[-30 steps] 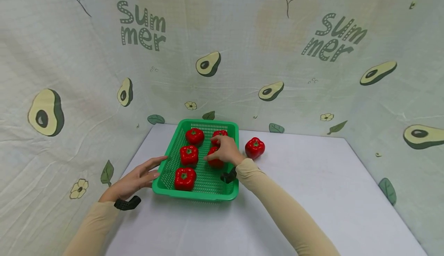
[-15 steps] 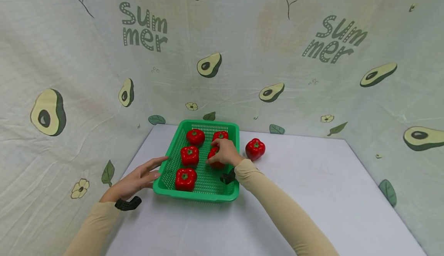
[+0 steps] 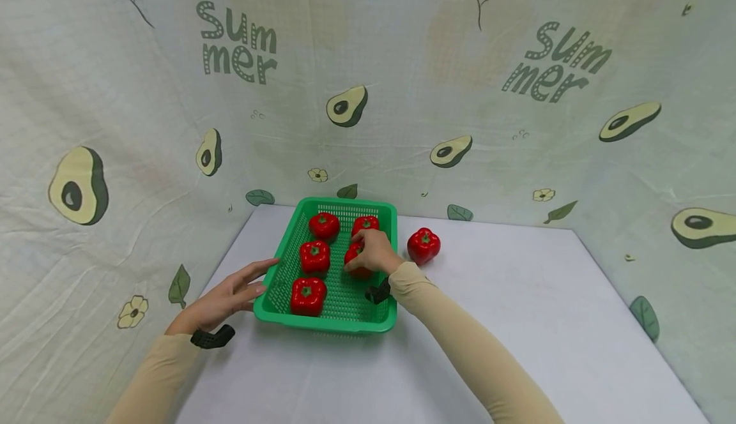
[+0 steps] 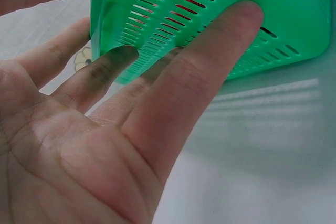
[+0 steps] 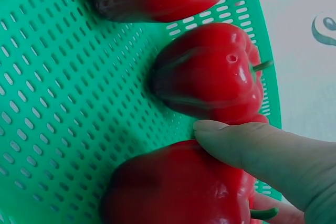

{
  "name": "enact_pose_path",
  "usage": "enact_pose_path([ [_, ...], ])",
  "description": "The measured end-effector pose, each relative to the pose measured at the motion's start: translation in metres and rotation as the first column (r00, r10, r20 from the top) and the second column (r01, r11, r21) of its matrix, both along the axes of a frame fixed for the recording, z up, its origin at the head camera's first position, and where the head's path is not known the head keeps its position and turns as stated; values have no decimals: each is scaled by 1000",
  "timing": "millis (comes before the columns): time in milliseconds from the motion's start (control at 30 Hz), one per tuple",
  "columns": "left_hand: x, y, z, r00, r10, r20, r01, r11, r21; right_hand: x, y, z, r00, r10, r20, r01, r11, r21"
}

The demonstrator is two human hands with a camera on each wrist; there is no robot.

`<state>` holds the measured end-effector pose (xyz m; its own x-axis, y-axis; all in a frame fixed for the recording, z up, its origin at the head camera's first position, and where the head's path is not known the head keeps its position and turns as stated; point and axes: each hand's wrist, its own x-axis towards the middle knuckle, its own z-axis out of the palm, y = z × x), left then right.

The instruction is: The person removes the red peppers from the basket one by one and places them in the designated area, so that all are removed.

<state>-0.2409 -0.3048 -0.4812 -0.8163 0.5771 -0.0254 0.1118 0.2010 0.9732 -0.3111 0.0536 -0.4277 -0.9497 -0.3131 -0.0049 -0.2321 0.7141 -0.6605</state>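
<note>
In the head view my right hand reaches over the basket's right side and holds a red bell pepper between thumb and fingers. The right wrist view has the thumb lying along the side of this bell pepper, which rests in the green perforated basket. My left hand is beside the basket's left side. Its extended fingers touch the outer wall of the basket, as the left wrist view shows. Another bell pepper lies just behind the held one, partly hidden by my right hand.
Down the basket's left half stand three more bell peppers, the nearest one at the front. One bell pepper sits outside, right of the basket, on the white table. A printed cloth hangs behind.
The right thumb has drawn slightly inward against the bell pepper. My left hand and the basket stay in place.
</note>
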Motion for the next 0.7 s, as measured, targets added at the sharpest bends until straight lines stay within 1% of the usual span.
enact_pose_path([
  [167,0,0,-1,1000,9,5,-9,1000,5,0,0,1,1000,-3,8,3,1000,-16],
  [333,1,1,0,1000,12,2,-12,1000,-7,0,1,0,1000,-9,16,9,1000,-23],
  [567,2,3,3,1000,19,4,-19,1000,-21,-1,2,-1,1000,-2,3,2,999,-34],
  [700,2,2,3,1000,23,1,-23,999,-31,-1,2,-1,1000,7,2,-7,999,-34],
])
